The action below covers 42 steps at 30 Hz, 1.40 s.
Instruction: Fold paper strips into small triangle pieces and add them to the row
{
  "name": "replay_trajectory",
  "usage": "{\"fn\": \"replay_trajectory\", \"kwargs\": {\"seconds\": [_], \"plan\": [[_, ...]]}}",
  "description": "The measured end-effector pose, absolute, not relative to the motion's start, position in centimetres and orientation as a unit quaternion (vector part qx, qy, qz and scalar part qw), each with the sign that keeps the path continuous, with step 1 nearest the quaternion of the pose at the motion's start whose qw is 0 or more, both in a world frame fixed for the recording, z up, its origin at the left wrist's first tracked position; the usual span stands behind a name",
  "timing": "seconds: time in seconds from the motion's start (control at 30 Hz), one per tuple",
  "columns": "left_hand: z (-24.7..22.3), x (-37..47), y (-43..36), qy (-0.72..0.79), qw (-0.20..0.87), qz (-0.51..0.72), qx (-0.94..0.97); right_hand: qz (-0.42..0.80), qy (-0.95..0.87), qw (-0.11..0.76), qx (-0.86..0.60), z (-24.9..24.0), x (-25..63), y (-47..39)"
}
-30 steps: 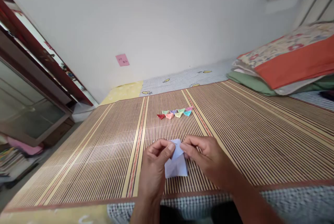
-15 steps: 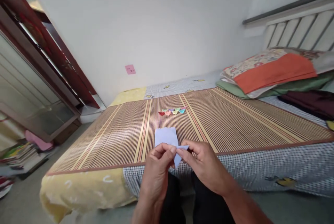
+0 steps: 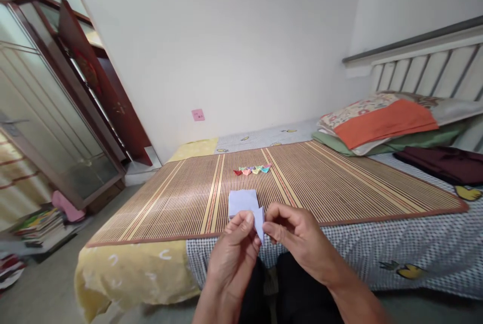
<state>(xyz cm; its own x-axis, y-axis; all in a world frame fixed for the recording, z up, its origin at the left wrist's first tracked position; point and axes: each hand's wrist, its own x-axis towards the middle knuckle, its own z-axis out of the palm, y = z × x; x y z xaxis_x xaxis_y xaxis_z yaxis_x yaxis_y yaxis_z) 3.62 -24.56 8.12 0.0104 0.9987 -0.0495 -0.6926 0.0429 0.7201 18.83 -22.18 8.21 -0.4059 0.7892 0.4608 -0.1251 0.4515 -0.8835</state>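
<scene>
A small piece of folded pale-lilac paper (image 3: 259,222) is pinched between the thumb and fingers of my left hand (image 3: 234,251); its lower end tapers to a point. My right hand (image 3: 298,236) is closed, with thumb and curled forefinger at the paper's right edge. How much of the paper lies between those right fingertips is hard to see. Just behind my left fingers, a flat pale-lilac sheet or stack of paper (image 3: 242,200) rests on the striped mat (image 3: 166,208). Farther back lies a row of several small folded paper pieces (image 3: 252,169) in red, pink, yellow, blue and other colours.
The mat covers a bed with a checked and yellow sheet (image 3: 139,268). Pillows (image 3: 385,123) and a dark maroon cloth (image 3: 441,163) lie at the right. A white wall (image 3: 245,52) stands behind. On the left are a doorway, a glazed door (image 3: 53,107) and stacked books (image 3: 39,228).
The folded paper's flap that stuck out to the right now lies upright along the piece. My right fingers have shifted to its right edge. The camera view has tilted slightly.
</scene>
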Motion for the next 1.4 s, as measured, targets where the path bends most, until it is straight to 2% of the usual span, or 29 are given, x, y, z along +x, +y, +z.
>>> {"fn": "replay_trajectory", "kwargs": {"seconds": [0.2,0.43,0.67,0.83,1.23,1.4], "plan": [[8.4,4.7,-24.9,0.251,0.721,0.607,0.223,0.456,-0.695,0.508,-0.226,8.0,19.7,-22.9],[7.4,5.0,-24.7,0.263,0.664,0.644,0.275,0.347,-0.7,0.557,-0.283,7.5,20.1,-24.0],[7.0,5.1,-25.4,0.236,0.677,0.625,0.308,0.465,-0.656,0.546,-0.235,7.1,20.2,-24.0],[6.9,5.2,-25.4,0.239,0.673,0.624,0.317,0.48,-0.634,0.559,-0.234,6.4,19.7,-23.9],[5.4,6.8,-26.5,0.321,0.627,0.636,0.315,0.145,-0.708,0.634,-0.275,4.9,18.6,-23.8],[5.7,6.3,-26.7,0.327,0.641,0.622,0.309,0.117,-0.72,0.626,-0.275,3.8,18.3,-23.3]]}}
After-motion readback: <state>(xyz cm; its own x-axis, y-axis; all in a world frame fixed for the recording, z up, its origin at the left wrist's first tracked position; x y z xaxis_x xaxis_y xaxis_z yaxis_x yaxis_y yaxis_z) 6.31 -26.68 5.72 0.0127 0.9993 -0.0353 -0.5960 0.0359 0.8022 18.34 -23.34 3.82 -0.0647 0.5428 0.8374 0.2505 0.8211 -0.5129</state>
